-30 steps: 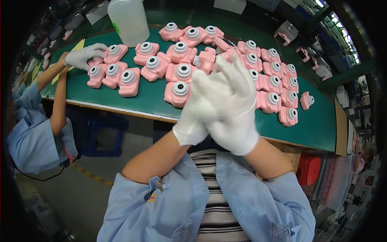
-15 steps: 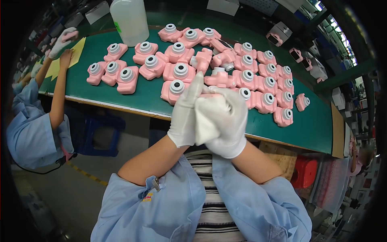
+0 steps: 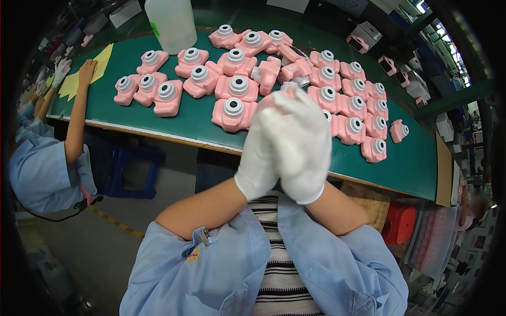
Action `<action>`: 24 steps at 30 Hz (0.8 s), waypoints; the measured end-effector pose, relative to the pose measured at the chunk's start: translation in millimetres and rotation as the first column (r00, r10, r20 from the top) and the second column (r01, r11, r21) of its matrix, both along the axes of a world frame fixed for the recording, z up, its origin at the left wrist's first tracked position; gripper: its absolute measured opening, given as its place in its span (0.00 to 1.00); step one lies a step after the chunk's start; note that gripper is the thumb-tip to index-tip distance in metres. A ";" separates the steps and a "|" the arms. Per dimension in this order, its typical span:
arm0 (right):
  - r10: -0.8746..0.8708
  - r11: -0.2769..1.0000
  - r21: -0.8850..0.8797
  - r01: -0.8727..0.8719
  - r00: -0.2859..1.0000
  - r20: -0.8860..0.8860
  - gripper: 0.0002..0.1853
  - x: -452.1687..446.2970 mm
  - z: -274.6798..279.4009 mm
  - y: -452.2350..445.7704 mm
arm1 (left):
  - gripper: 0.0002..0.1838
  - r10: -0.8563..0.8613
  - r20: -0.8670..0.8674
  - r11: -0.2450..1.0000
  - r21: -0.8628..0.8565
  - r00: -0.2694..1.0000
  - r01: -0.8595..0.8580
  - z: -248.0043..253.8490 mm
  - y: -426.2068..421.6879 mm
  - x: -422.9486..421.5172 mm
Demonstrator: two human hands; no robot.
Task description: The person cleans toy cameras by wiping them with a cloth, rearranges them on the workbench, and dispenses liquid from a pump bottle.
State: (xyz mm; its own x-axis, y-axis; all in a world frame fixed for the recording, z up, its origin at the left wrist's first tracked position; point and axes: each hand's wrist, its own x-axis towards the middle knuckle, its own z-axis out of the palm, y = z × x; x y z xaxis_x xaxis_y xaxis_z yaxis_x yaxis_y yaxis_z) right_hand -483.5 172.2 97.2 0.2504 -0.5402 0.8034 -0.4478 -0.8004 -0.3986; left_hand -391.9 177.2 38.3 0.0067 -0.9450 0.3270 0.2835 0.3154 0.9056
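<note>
Gloved left hand (image 3: 258, 152) and gloved right hand (image 3: 305, 142) pressed together above near edge of green table (image 3: 200, 120). Fingers curled in over each other, no wide gap; cannot tell if anything sits between palms. Pink cameras (image 3: 236, 89) lie on table around and beyond fingertips; nearest camera (image 3: 230, 117) just beside left hand, contact unclear.
</note>
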 end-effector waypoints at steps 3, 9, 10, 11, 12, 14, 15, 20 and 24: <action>-0.023 0.988 -0.155 -0.025 0.953 -0.301 0.23 -1.1 18.3 -9.1 | 0.23 -0.162 -0.066 0.987 -0.012 0.984 0.162 -17.5 -16.1 1.7; 0.308 0.708 0.542 -0.453 0.889 0.339 0.16 -33.0 33.8 -19.9 | 0.23 -0.472 -0.283 0.864 0.040 0.835 0.502 32.0 -4.4 11.5; 0.283 0.758 0.472 -0.450 0.879 0.384 0.16 -27.6 21.4 -14.9 | 0.24 -0.415 -0.269 0.901 0.013 0.869 0.434 33.0 -7.5 13.5; 0.262 0.803 0.399 -0.442 0.864 0.429 0.16 -20.8 8.6 -9.7 | 0.25 -0.352 -0.258 0.932 -0.016 0.900 0.361 33.1 -12.6 17.3; 0.221 0.817 0.416 -0.400 0.883 0.414 0.18 -15.2 3.3 -7.4 | 0.25 -0.199 -0.017 0.980 -0.002 0.980 0.199 28.5 -17.8 25.9; 0.139 0.836 0.450 -0.314 0.915 0.380 0.23 -4.0 -7.0 -2.5 | 0.25 -0.033 -0.172 0.975 0.211 0.985 0.070 36.2 -21.5 32.8; 0.192 0.846 0.422 -0.327 0.924 0.331 0.23 -3.9 -12.9 -5.0 | 0.25 0.051 -0.393 0.973 0.227 0.918 0.043 40.6 -27.6 32.6; 0.248 0.895 0.344 -0.285 0.957 0.146 0.22 -35.8 -11.7 -25.3 | 0.24 0.560 0.312 0.827 -0.266 0.768 -0.495 62.0 -88.6 99.7; 0.021 0.802 0.486 -0.348 0.829 0.559 0.20 -76.1 14.7 -28.9 | 0.22 0.672 0.728 0.660 -0.506 0.135 -0.556 46.9 -156.3 209.1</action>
State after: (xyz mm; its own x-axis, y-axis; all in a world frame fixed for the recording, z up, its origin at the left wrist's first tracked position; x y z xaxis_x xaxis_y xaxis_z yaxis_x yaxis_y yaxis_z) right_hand -559.6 143.3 111.9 0.0440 -0.9078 0.4172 0.0815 -0.4129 -0.9071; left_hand -182.8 20.8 85.3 0.2581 -0.7288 0.6342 -0.8798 0.0939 0.4659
